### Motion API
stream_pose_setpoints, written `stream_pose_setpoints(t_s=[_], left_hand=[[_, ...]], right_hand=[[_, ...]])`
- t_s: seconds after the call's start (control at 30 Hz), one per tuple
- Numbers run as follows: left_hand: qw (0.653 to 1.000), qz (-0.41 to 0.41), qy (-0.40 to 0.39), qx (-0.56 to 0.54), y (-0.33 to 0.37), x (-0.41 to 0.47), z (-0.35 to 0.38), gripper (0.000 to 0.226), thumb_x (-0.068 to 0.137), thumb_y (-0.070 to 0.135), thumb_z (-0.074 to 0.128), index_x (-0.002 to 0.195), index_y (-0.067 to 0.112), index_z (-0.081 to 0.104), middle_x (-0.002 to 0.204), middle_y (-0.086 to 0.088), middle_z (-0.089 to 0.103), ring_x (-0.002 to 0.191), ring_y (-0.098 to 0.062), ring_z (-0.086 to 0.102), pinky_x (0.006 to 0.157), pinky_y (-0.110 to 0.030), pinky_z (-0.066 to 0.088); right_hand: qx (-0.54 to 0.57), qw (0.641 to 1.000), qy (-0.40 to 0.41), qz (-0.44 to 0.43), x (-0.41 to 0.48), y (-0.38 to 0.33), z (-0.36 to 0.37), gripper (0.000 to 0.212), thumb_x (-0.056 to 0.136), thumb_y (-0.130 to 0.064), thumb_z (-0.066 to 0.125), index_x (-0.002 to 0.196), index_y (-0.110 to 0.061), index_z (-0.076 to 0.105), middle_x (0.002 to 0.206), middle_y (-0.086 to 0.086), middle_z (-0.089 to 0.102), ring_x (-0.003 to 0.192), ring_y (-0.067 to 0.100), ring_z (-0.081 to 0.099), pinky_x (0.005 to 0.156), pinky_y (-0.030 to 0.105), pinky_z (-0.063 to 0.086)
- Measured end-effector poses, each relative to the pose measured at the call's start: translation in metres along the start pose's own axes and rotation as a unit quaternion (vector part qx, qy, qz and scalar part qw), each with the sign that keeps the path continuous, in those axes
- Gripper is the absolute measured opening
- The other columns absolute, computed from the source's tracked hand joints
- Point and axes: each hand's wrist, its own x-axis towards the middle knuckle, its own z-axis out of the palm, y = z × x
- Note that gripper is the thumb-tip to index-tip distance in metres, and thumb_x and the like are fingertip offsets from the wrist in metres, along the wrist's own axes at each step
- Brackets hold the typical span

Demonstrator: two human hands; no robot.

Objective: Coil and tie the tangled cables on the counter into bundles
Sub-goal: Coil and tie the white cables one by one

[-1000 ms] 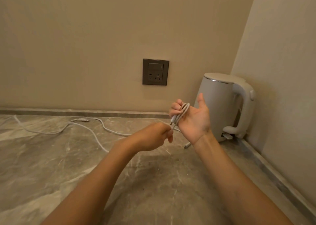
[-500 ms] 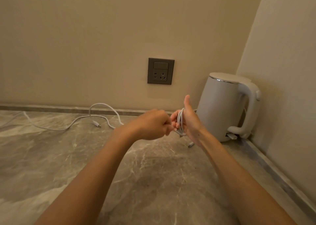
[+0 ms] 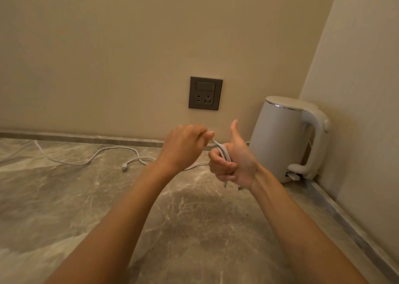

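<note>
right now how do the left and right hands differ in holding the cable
The left hand pinches a single strand of the white cable; the right hand curls its fingers round several loops. The left hand shows its back; the right hand shows its palm side, thumb pointing up. Both hold the same cable above the counter.

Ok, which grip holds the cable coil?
The right grip, thumb up beside the kettle; the left grip only pinches a strand leading from the coil.

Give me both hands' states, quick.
Left hand: closed, pinching the white cable.
Right hand: closed around that cable's coils, thumb up.
</note>
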Motion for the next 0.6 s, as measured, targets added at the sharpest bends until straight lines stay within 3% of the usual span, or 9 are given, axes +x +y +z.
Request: stream_pose_setpoints(t_s=[0.13, 0.27, 0.43, 0.5, 0.6], left_hand=[[0.996, -0.044, -0.031, -0.069, 0.005, -0.002, 0.006, 0.041, 0.099, 0.036, 0.034, 0.077, 0.011, 0.06, 0.071, -0.002, 0.058, 0.074, -0.025, 0.055, 0.066, -0.035, 0.04], [0.965, -0.081, -0.06, -0.24, 0.01, -0.007, 0.021, 0.043, 0.096, 0.042, 0.029, 0.074, 0.015, 0.054, 0.066, 0.004, 0.053, 0.067, -0.018, 0.049, 0.068, -0.039, 0.041], [0.919, -0.136, -0.069, -0.364, 0.022, -0.015, 0.036, 0.043, 0.102, 0.03, 0.027, 0.072, 0.011, 0.054, 0.046, 0.003, 0.051, 0.038, -0.007, 0.046, 0.039, -0.015, 0.032], [0.912, -0.15, -0.059, -0.377, 0.024, -0.016, 0.039, 0.043, 0.102, 0.03, 0.027, 0.077, 0.009, 0.055, 0.048, -0.002, 0.051, 0.035, -0.009, 0.045, 0.034, -0.016, 0.031], [0.932, -0.141, -0.005, -0.333, 0.021, -0.018, 0.042, 0.044, 0.101, 0.03, 0.03, 0.077, 0.006, 0.058, 0.049, -0.003, 0.052, 0.039, -0.018, 0.05, 0.037, -0.027, 0.042]], right_hand=[[0.129, 0.988, -0.076, -0.042, 0.0, -0.003, 0.003, 0.098, 0.073, -0.084, -0.003, 0.037, -0.01, 0.048, 0.027, -0.006, 0.03, 0.025, 0.005, 0.015, 0.028, 0.008, 0.02], [0.192, 0.969, -0.12, -0.101, 0.002, -0.001, 0.0, 0.1, 0.075, -0.083, -0.002, 0.039, -0.009, 0.054, 0.028, -0.005, 0.029, 0.029, 0.008, 0.017, 0.03, 0.011, 0.023], [0.226, 0.961, -0.02, -0.156, -0.002, 0.0, 0.001, 0.1, 0.08, -0.079, 0.001, 0.031, -0.008, 0.051, 0.024, -0.004, 0.031, 0.021, 0.006, 0.018, 0.03, 0.008, 0.015], [0.229, 0.958, -0.008, -0.173, -0.001, 0.002, 0.004, 0.099, 0.08, -0.079, 0.003, 0.029, -0.008, 0.049, 0.023, -0.003, 0.03, 0.02, 0.005, 0.021, 0.028, 0.008, 0.018], [0.229, 0.952, 0.003, -0.204, 0.001, 0.008, 0.01, 0.096, 0.079, -0.079, 0.007, 0.027, -0.008, 0.045, 0.023, -0.002, 0.028, 0.02, 0.006, 0.027, 0.027, 0.011, 0.03]])
